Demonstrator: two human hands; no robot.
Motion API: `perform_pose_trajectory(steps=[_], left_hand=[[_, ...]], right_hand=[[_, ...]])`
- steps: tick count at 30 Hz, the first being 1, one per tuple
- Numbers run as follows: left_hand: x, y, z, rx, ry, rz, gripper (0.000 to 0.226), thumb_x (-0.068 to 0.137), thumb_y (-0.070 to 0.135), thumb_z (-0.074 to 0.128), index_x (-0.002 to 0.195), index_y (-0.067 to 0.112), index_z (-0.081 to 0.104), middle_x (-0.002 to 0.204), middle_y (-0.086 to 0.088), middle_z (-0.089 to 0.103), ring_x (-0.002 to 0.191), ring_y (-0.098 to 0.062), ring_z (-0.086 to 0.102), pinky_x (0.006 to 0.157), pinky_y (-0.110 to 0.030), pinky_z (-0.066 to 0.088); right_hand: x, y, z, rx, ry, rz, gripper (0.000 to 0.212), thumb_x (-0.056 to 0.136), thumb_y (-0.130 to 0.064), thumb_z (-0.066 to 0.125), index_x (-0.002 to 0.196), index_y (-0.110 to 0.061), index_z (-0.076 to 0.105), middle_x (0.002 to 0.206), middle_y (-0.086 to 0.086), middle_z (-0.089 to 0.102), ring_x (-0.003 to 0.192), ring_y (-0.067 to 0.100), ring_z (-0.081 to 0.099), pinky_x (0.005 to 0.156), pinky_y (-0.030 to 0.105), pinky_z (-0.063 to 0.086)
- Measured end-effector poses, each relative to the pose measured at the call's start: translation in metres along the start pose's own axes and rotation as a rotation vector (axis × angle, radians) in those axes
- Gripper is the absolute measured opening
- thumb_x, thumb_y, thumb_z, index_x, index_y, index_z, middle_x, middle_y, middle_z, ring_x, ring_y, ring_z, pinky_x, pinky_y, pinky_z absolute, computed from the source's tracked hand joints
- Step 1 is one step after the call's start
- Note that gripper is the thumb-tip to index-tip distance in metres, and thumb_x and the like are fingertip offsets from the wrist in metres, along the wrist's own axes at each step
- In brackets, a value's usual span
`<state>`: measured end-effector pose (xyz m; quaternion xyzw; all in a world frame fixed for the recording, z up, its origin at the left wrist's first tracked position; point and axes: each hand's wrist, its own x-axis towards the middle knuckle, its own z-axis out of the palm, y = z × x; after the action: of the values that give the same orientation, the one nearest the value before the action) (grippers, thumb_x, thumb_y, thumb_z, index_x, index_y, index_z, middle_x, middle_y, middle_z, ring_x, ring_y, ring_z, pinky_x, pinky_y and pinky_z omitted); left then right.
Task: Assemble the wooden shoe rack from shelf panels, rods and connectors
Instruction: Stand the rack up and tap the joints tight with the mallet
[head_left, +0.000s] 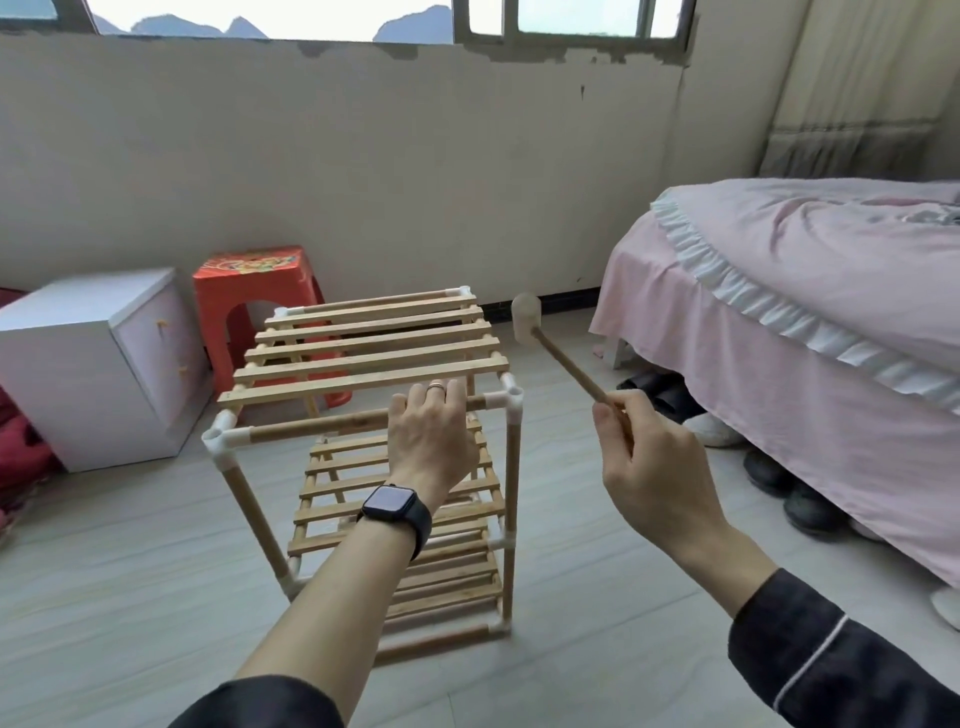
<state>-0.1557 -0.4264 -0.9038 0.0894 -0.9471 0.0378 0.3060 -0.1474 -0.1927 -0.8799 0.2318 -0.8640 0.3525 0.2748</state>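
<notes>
Your right hand (649, 467) grips the mallet (561, 358) at its handle's end; left hand (434, 426) lies flat on the front rod (311, 428). Risk: a swing misses the corner connector (506, 397) and strikes your fingers (454, 397).

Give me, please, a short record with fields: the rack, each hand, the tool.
rack: shoe rack stands upright on floor, slatted shelves fitted
left: left hand rests on front top rod
right: right hand grips mallet by handle end
mallet head: raised right of rack, touching nothing
nearby: bed right; red stool, white cabinet left
</notes>
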Motion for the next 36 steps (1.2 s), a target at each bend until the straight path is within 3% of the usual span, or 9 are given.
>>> perform_pose_trajectory(steps=[4,8,12,15,19,26,29,32,36], left_hand=[[0.001,0.000,-0.001,-0.022,-0.038,-0.016,0.024,0.077,0.018,0.060,0.101,0.017,0.057,0.090,-0.002,0.065,0.083,-0.022,0.055,0.078,-0.038,0.038],[0.002,-0.004,-0.001,-0.110,-0.099,-0.006,0.025,0.082,0.042,0.057,0.101,0.026,0.051,0.093,0.006,0.058,0.087,-0.017,0.048,0.083,-0.037,0.032],[-0.005,-0.020,-0.008,-0.198,-0.130,0.049,0.033,0.090,0.063,0.032,0.090,0.032,0.043,0.085,0.011,0.048,0.081,-0.013,0.042,0.079,-0.036,0.025],[-0.017,-0.039,-0.015,-0.264,-0.097,0.071,0.047,0.095,0.067,0.019,0.081,0.031,0.046,0.076,0.012,0.048,0.075,-0.013,0.044,0.076,-0.036,0.025],[-0.030,-0.065,-0.026,-0.348,-0.081,0.045,0.062,0.095,0.064,0.013,0.071,0.027,0.056,0.064,0.012,0.047,0.067,-0.010,0.043,0.073,-0.035,0.023],[-0.043,-0.098,-0.050,-0.474,-0.221,0.004,0.044,0.086,0.052,0.028,0.054,0.038,0.055,0.048,0.008,0.047,0.054,-0.008,0.041,0.068,-0.032,0.028],[-0.042,-0.115,-0.061,-0.602,-0.304,-0.018,0.040,0.087,0.042,0.047,0.050,0.033,0.060,0.047,0.004,0.054,0.044,-0.008,0.045,0.053,-0.025,0.034],[-0.044,-0.125,-0.073,-0.645,-0.344,-0.053,0.040,0.093,0.029,0.059,0.053,0.025,0.065,0.055,0.001,0.065,0.048,-0.017,0.058,0.050,-0.038,0.048],[-0.032,-0.119,-0.090,-0.496,-0.211,-0.047,0.046,0.099,0.039,0.055,0.061,0.017,0.067,0.055,0.001,0.064,0.052,-0.019,0.062,0.057,-0.042,0.056]], right_hand=[[0.003,0.003,0.004,-0.179,-0.227,0.050,0.026,0.105,-0.039,0.044,0.085,-0.025,0.056,0.058,-0.009,0.051,0.057,0.019,0.052,0.049,0.035,0.032],[0.001,0.000,0.007,-0.057,-0.085,0.069,0.020,0.105,-0.036,0.046,0.086,-0.030,0.052,0.055,-0.008,0.053,0.051,0.008,0.052,0.046,0.025,0.028],[0.004,-0.002,0.011,-0.007,-0.058,0.137,0.021,0.104,-0.038,0.048,0.084,-0.033,0.051,0.053,-0.008,0.054,0.051,0.006,0.053,0.047,0.027,0.032],[0.005,-0.003,0.015,0.008,-0.063,0.182,0.024,0.104,-0.040,0.048,0.084,-0.028,0.055,0.056,-0.007,0.057,0.056,0.011,0.056,0.052,0.035,0.042],[0.007,-0.010,0.021,0.035,-0.057,0.176,0.025,0.104,-0.040,0.047,0.085,-0.027,0.056,0.056,-0.007,0.058,0.054,0.011,0.057,0.049,0.031,0.041],[0.008,-0.023,0.029,0.053,-0.113,0.173,0.024,0.105,-0.039,0.045,0.086,-0.028,0.054,0.060,-0.006,0.059,0.057,0.016,0.058,0.052,0.034,0.041],[0.011,-0.027,0.030,0.050,-0.131,0.187,0.024,0.106,-0.039,0.043,0.088,-0.028,0.054,0.064,-0.005,0.061,0.062,0.019,0.059,0.058,0.039,0.045],[0.016,-0.027,0.029,0.043,-0.143,0.213,0.026,0.106,-0.042,0.042,0.087,-0.028,0.054,0.067,-0.004,0.062,0.065,0.021,0.059,0.062,0.041,0.047],[0.030,-0.023,0.027,0.043,-0.132,0.261,0.026,0.106,-0.040,0.040,0.088,-0.028,0.054,0.072,-0.004,0.063,0.070,0.019,0.059,0.064,0.040,0.045]])
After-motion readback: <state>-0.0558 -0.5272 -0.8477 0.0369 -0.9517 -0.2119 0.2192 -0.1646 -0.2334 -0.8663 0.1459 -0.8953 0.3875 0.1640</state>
